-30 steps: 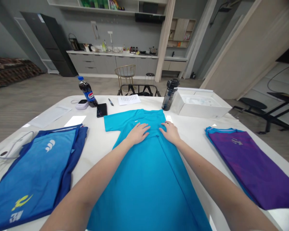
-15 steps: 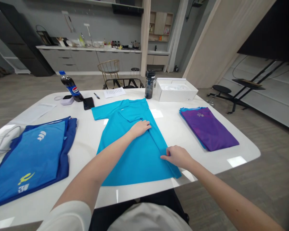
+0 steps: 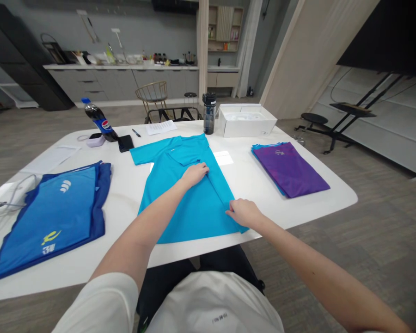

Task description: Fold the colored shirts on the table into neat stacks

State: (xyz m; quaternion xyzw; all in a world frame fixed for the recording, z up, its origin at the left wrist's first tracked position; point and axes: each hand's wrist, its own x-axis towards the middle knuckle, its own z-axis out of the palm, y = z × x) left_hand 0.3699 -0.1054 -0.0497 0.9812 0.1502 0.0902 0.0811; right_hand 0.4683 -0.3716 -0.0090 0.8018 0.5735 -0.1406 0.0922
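While a white plug block (image 3: 12, 198) with cables is resting at the left edge of the frame, a stack of blue shirts (image 3: 67, 208) is lying just beside it in the lower left. Above the stack, a sheet of paper (image 3: 52, 157) is lying flat, with a purple case (image 3: 95, 141), a cola bottle (image 3: 99, 119), a phone (image 3: 125, 143), a pen (image 3: 136, 132) and a printed page (image 3: 160, 127) following toward the center. A turquoise shirt (image 3: 190, 199) is spreading across the middle of the white table (image 3: 125, 199), its right side folding inward. The left hand (image 3: 195, 174) is touching the shirt near the upper end of the fold, its fingers bending close together; whether they are pinching cloth, one cannot tell. A dark drink bottle (image 3: 209, 113) is standing above the shirt. The right hand (image 3: 244, 212) is touching the fold's lower end, fingers curling and thumb sitting near them; their grip is not clearly showing. A white box (image 3: 246, 121) is sitting upper right of center, and a folded purple shirt (image 3: 291, 170) is lying below it, toward the right.
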